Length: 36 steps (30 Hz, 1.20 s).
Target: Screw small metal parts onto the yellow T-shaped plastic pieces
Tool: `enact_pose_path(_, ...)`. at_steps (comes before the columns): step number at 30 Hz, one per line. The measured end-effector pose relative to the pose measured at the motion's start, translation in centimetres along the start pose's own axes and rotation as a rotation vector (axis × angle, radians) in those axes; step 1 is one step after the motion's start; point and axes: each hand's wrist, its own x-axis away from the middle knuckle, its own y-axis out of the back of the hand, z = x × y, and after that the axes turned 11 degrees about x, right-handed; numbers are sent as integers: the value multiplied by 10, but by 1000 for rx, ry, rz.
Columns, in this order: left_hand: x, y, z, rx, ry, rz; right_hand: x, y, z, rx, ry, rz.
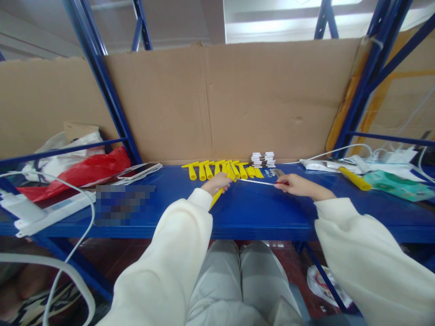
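Observation:
My left hand [217, 183] is closed around a yellow plastic tool with a tubular handle [216, 198] above the blue shelf. A thin pale strip [256, 182] stretches from the head of that tool across to my right hand [295, 185]. The fingers of my right hand pinch the strip's far end, where a bit of red shows. Just behind my hands lies a row of similar yellow T-shaped tools [202, 172], with smaller yellow pieces [254, 172] to their right. A stack of white bundles with dark bands [263, 160] sits behind those pieces.
The blue shelf [258, 217] is backed by cardboard [258, 99] between blue posts. On the left are a red bag [91, 172], a power strip [57, 213] and a looping white cable. To the right lie a yellow tube [355, 178] and a green packet [397, 185].

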Motion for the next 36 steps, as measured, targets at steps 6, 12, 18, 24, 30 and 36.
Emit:
enact_pose_path(6,0,0,0,7,6,-27,-2,-5,-5,108,-57,-127)
enact_pose_path(12,1,0,0,13,12,-20,-1,-1,-3,68,-9,-6)
enact_pose_path(18,3,0,-1,6,16,-36,-3,-8,-6,91,-52,-109)
enact_pose_path(24,1,1,0,-7,0,-32,-3,-5,-1,130,-75,-31)
enact_pose_path(30,-4,2,2,-31,-11,0,-3,-9,1,192,-80,-100)
enact_pose_path(36,-6,3,4,-37,-16,-17,-4,-6,1,253,-84,-48)
